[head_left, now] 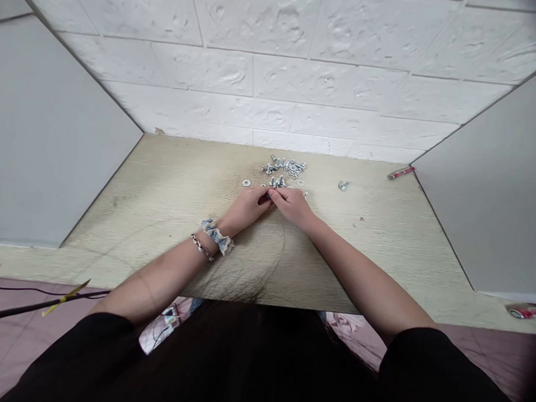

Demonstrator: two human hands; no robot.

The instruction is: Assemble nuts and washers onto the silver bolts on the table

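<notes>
- Near the middle of the pale wooden surface point(163, 180), the left hand point(249, 204) and right hand point(293, 205) meet at the fingertips, just short of the hardware.
- From where I stand, the left hand has its fingers curled in towards the thumb; I can't tell whether anything is pinched there.
- The right hand is also curled, thumb towards the left one; whatever its fingers may have hold of is hidden.
- Right beyond the joined fingertips sits a small group of bolts point(280, 180), a few with their shanks up, partly covered by the hands.
- Further off, towards the white brick-patterned wall point(271, 113), lies a looser pile of bolts, nuts and washers point(292, 166).
- One flat washer point(246, 182) lies apart, just beyond the left hand; another washer point(301, 183) lies just past the right.
- Well to the right of both hands, a bolt with a washer point(344, 185) lies by itself.
- Over by the right-hand panel point(483, 191) rests a red-handled tool point(402, 173).
- On the left wrist I see a blue-and-white scrunchie point(217, 237) and a chain bracelet point(201, 248).
</notes>
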